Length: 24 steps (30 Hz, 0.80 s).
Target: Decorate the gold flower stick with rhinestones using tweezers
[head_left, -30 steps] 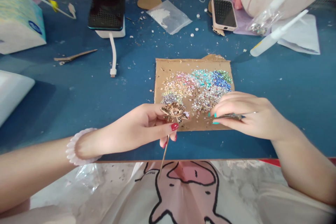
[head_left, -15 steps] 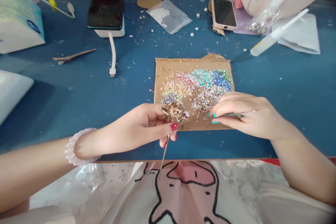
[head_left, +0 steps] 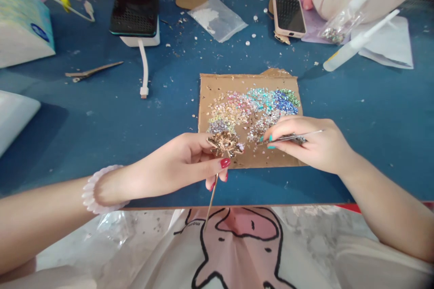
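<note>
My left hand (head_left: 176, 162) is closed on a gold flower hairpin (head_left: 224, 144), its ornate head tipped up and its thin stick pointing down past the table edge. Small stones show on the flower. In my right hand (head_left: 315, 146) a pair of slim metal tweezers (head_left: 312, 133) is pinched, tips pointing left and low over the cardboard sheet (head_left: 230, 82). Whether a stone sits in the tips is too small to tell. Loose rhinestones (head_left: 233, 110) lie on the cardboard in patches of pink, yellow, turquoise, blue, green and silver.
Behind the cardboard lie a clear zip bag (head_left: 217, 18) and a phone (head_left: 289, 16). A white glue bottle (head_left: 356, 45) leans at the right. On the left are a hair clip (head_left: 93, 72), a black device with a white cable (head_left: 135, 6) and a tissue box (head_left: 25, 27).
My right hand has moved a little left and up with the tweezers, over the silver stones. My left hand and the hairpin stay nearly still.
</note>
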Each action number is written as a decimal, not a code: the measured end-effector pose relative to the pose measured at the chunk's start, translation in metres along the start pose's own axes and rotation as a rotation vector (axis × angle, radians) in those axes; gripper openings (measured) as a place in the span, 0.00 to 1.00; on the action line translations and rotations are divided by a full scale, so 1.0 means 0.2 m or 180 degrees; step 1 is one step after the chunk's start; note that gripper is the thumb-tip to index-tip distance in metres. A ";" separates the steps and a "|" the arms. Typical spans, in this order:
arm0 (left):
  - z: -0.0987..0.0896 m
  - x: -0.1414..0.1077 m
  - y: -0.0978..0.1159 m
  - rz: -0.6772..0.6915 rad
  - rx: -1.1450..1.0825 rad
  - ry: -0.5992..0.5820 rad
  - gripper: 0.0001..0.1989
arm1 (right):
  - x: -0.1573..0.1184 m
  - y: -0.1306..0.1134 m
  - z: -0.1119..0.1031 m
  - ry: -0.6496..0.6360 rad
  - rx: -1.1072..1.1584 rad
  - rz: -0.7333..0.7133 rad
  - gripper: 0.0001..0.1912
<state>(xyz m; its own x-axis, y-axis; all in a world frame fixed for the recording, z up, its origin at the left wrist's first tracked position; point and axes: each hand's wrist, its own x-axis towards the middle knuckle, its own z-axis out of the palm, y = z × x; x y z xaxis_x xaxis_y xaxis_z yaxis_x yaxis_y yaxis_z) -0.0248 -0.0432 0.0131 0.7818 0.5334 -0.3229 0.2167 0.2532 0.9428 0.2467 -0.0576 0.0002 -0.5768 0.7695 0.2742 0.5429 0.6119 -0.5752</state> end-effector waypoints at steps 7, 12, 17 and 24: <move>0.00 -0.01 0.00 -0.0017 -0.0066 0.0013 0.07 | 0.00 -0.01 0.01 0.0008 0.0069 0.0000 0.02; 0.00 0.00 0.00 -0.0015 -0.0084 0.0012 0.08 | 0.01 -0.01 0.01 0.0023 0.0050 -0.0035 0.02; 0.00 0.00 0.00 0.0015 -0.0107 0.0007 0.07 | 0.01 -0.01 0.01 0.0037 0.0011 -0.0022 0.02; 0.00 0.00 0.00 -0.0004 -0.0042 0.0026 0.07 | 0.00 -0.01 0.01 -0.0016 0.0067 0.0035 0.02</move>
<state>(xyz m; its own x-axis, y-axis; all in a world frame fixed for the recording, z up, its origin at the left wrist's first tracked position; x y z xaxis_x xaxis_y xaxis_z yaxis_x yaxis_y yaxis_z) -0.0255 -0.0432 0.0138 0.7766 0.5397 -0.3249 0.2099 0.2646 0.9413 0.2439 -0.0587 -0.0002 -0.5740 0.7752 0.2638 0.5364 0.5993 -0.5943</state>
